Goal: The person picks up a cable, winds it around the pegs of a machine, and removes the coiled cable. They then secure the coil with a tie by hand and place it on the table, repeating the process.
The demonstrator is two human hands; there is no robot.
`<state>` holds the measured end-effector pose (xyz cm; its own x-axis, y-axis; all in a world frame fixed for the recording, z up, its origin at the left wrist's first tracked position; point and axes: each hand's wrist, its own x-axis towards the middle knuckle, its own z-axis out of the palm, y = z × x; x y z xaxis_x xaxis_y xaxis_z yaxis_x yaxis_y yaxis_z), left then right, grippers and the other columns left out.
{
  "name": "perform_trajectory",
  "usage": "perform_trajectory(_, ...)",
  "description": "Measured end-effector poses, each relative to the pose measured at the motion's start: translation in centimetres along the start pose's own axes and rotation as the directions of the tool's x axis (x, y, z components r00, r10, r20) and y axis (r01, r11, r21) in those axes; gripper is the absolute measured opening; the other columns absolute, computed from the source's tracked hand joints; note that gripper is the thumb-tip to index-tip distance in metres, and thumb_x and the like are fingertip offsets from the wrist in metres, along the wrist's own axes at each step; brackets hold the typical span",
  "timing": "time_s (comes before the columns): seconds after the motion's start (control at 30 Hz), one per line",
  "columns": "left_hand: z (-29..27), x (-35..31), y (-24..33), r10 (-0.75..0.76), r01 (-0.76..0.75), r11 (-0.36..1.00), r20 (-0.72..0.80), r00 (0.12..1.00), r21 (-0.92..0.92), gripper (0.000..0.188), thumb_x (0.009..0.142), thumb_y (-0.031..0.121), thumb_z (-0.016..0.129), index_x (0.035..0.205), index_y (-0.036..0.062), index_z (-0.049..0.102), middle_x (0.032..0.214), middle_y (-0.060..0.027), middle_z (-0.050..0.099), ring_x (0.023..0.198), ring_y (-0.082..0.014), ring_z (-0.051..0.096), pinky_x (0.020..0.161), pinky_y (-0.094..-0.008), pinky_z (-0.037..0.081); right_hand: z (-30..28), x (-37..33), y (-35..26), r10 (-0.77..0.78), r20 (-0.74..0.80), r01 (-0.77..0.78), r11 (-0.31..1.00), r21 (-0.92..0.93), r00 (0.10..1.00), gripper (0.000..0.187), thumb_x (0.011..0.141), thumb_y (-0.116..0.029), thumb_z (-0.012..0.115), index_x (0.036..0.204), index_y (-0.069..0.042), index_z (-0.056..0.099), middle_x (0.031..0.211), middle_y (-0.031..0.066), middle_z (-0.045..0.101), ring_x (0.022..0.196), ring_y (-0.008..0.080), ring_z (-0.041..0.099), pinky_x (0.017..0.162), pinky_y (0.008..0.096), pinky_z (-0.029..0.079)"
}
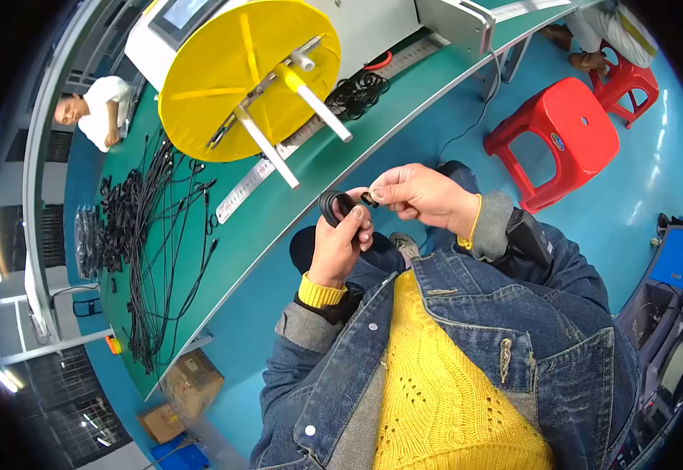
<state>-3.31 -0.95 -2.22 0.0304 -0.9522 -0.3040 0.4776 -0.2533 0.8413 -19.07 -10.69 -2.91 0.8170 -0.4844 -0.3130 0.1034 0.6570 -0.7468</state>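
Note:
My left hand (340, 243) is closed around a coiled black cable (330, 205), whose loops stand up above the fingers. Close beside it, my right hand (423, 196) pinches a short dark end at the coil's right side, thumb against forefinger. That end looks like part of the cable or a tie; it is too small to tell which. Both hands are held in front of the green table's (278, 243) near edge, above my lap. Over the table, a yellow disc with metal rods (251, 78) faces me, mounted on a white machine (373, 31).
Many loose black cables (149, 227) lie heaped on the table's left. Black coils (357, 95) rest behind the disc, near a steel ruler strip (241, 189). Red stools (568, 129) stand at right, cardboard boxes (191, 384) under the table. A person in white (106, 113) sits across; another sits far right.

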Motion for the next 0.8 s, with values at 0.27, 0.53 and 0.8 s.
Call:
perform_trajectory(0.27,-0.2,-1.4,-0.7,0.042,-0.024,0.974,-0.073,0.996,0.224,0.009,0.085,0.01,0.052,0.09,0.0036,0.05,0.064,-0.0009,0.047,0.05,-0.0083,0.043,0.043,-0.0213,0.036,0.9,0.1,1.9,0.05,0.015,-0.05,0.998,-0.046,0.999,0.012,0.084,-0.014,0.058,0.084,-0.003,0.06,0.071,-0.003,0.052,0.052,0.0041,0.039,0.044,0.0183,0.03)
perform_trajectory(0.53,-3.2,-1.6,-0.1,0.201,-0.163,0.955,-0.138,0.97,0.249,0.008,0.083,0.01,0.055,0.083,0.003,0.053,0.062,-0.0003,0.049,0.048,-0.0073,0.045,0.042,-0.0214,0.037,3.1,-2.7,2.8,-0.043,0.377,0.171,0.934,-0.314,0.925,0.015,0.085,-0.013,0.055,0.092,-0.001,0.061,0.072,0.0016,0.058,0.058,0.0065,0.052,0.05,0.0201,0.045)
perform_trajectory(0.8,-1.7,-1.9,1.2,0.078,-0.088,0.887,0.041,0.996,0.453,0.009,0.08,0.01,0.06,0.08,0.0036,0.053,0.061,0.0002,0.05,0.049,-0.0066,0.046,0.043,-0.0216,0.038,2.3,-1.3,-1.4,-0.021,0.143,0.08,0.905,-0.417,0.99,0.027,0.08,-0.011,0.06,0.106,-0.005,0.059,0.064,0.0026,0.057,0.054,0.008,0.054,0.052,0.023,0.047)
